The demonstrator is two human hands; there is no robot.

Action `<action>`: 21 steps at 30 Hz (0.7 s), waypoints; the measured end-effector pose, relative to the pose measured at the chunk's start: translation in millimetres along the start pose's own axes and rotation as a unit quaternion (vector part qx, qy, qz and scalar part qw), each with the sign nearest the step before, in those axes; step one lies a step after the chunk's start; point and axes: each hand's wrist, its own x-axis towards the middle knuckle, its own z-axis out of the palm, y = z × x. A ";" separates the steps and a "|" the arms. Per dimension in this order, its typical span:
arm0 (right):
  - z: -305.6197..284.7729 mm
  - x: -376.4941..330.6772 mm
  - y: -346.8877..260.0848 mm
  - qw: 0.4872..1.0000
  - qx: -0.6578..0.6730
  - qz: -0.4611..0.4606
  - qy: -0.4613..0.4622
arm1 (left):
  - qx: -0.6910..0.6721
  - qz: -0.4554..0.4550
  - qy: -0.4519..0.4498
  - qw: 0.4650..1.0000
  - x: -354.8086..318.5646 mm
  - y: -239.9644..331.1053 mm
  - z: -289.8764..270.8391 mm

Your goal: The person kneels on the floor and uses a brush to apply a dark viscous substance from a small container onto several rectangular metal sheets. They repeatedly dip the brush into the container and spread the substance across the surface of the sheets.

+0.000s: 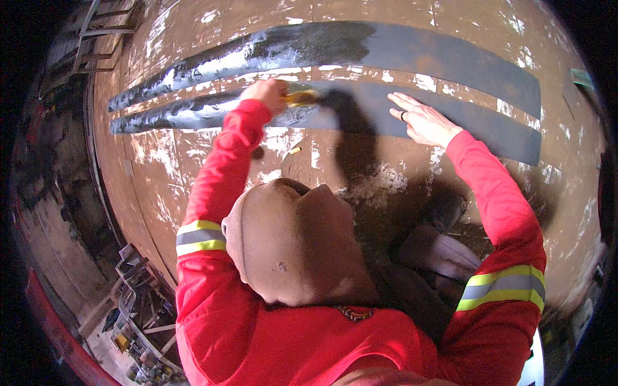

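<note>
While a yellow tool (300, 98), perhaps a brush though blurred, is gripped in the closed left hand (265, 94) over the near dark strip (486, 125), the strip's right part is overlapped by the right hand (425, 121), fingers extended. Beyond, a partly glossy strip (438, 55) is seen.

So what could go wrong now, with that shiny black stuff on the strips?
The left red sleeve reaches across the near strip, by the shiny black coating; if that is wet, the cuff might smear it. The yellow tool in the left hand could stray onto the brown surface. The right hand, at the dull part of the near strip, might nudge it.
</note>
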 end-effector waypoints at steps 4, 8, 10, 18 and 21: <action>-1.2 -2.1 0.1 1.000 0.005 0.006 -0.007 | 0.106 -0.069 0.040 0.991 -16.5 -35.0 -21.0; -5.5 2.7 -5.4 0.999 0.038 0.018 -0.021 | 0.072 -0.056 0.039 0.995 4.0 12.9 -5.1; -7.0 0.7 -3.3 0.999 0.018 0.015 -0.025 | -0.008 0.054 0.054 0.997 14.6 50.6 -7.1; 3.7 -0.2 -1.3 1.000 0.008 0.011 -0.007 | -0.060 0.047 0.038 0.996 1.0 25.0 -12.4; -3.8 -0.2 -2.3 1.000 0.016 0.015 -0.008 | 0.073 -0.086 -0.023 0.993 -13.4 -42.3 -3.0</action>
